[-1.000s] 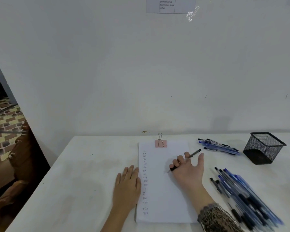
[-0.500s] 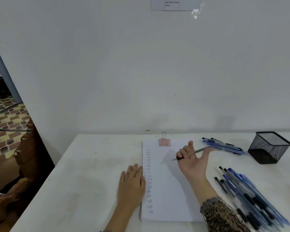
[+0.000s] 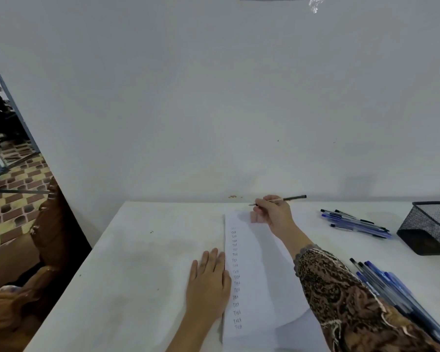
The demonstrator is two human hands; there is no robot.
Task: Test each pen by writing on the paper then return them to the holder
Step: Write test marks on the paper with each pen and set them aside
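A white sheet of paper (image 3: 254, 275) lies on the white table (image 3: 142, 262), with a column of written words down its left side. My right hand (image 3: 274, 214) holds a black pen (image 3: 287, 199) above the paper's top edge, over the pink binder clip (image 3: 255, 217), tip pointing left. My left hand (image 3: 208, 283) rests flat on the table against the paper's left edge. A black mesh holder (image 3: 428, 227) stands at the right. One small group of pens (image 3: 356, 223) lies left of the holder. A larger pile of pens (image 3: 391, 288) lies at the near right.
A white wall rises right behind the table's far edge. At the left, beyond the table's edge, brown wooden furniture (image 3: 48, 229) stands over a patterned tiled floor (image 3: 8, 199). My patterned sleeve (image 3: 346, 295) crosses the paper's lower right.
My right hand has lifted the pen off the paper's middle and carried it up to the paper's top edge. The left hand has stayed put.
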